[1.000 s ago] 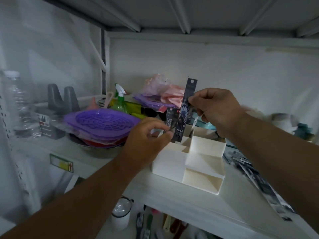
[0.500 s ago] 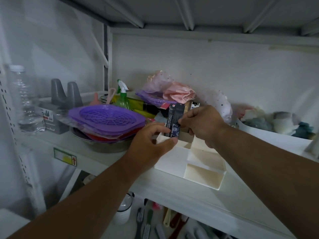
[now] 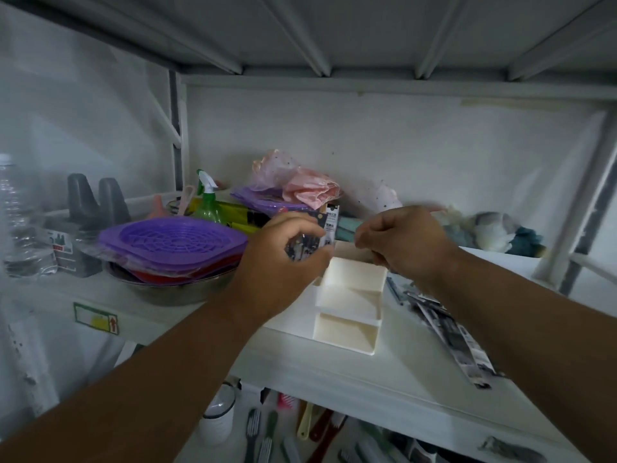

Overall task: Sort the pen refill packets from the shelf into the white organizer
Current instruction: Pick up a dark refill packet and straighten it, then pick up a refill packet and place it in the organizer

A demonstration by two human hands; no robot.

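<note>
We see the left hand (image 3: 280, 259) over the back left part of the white organizer (image 3: 347, 312), its fingers curled around dark pen refill packets (image 3: 302, 250). The packets show between the thumb and the curled fingers, and their tops rise just above the knuckles, where a black-and-white header card (image 3: 330, 222) stands nearly upright. The lower ends of these packets are hidden behind the hand, so we cannot tell whether they already sit in a rear compartment of the organizer or hang just above it.

The right hand (image 3: 404, 242) is just beside the left, over the back right corner of the organizer, with its fingers curled tight toward the palm. We cannot make out anything between them; the fingertips are turned away from us, close to the organizer's rear rim.

The organizer stands on the white shelf (image 3: 384, 379), its stepped front compartments open toward us. To its right, more refill packets (image 3: 450, 332) lie flat on the shelf in a loose fan, partly covered by the right forearm.

On the left of the shelf a purple strainer basket (image 3: 173, 242) rests on a metal bowl (image 3: 173, 290), with a green spray bottle (image 3: 208, 202) behind it and a clear water bottle (image 3: 20, 222) at the far left.
</note>
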